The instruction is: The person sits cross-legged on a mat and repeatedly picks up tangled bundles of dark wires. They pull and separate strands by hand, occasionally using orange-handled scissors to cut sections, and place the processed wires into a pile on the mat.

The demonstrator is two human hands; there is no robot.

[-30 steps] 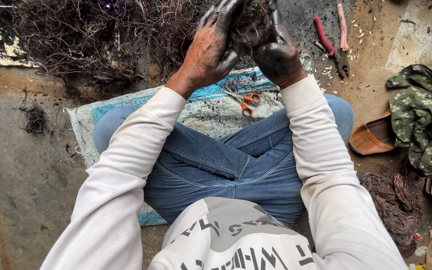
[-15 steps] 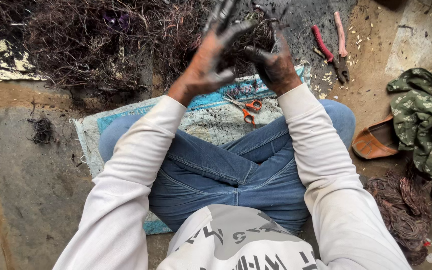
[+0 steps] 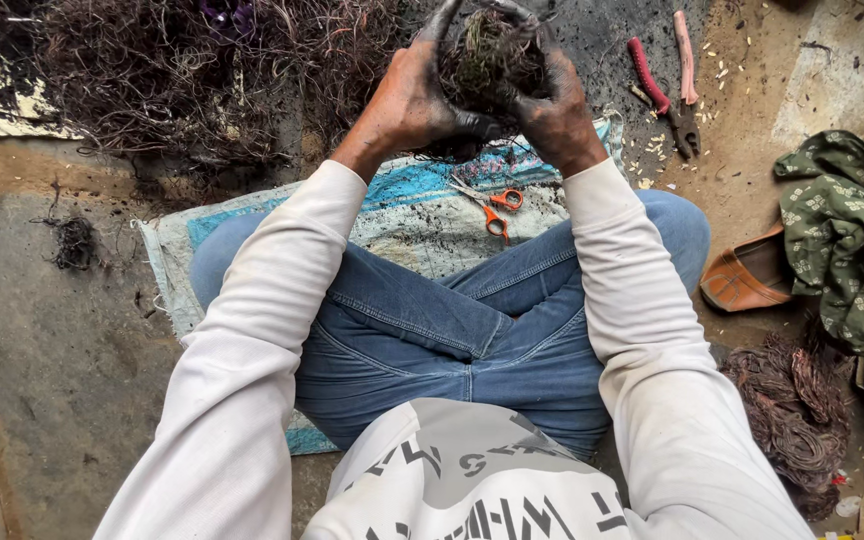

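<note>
Both hands [image 3: 482,100] around wire clump [image 3: 487,55]

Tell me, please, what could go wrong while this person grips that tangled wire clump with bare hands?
The bare, soot-blackened left hand and right hand squeeze a wiry clump; stiff strand ends could prick or cut the skin. The orange-handled scissors lie on the mat just by the knees, so a dropped clump or a shifting leg might catch them.

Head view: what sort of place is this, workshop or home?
Likely an informal floor-level scrap-wire workspace, not a fitted workshop. The person sits cross-legged on a mat on bare ground, both hands, left hand and right hand, gripping a wire clump; a big wire heap, pliers and scissors lie around.
</note>
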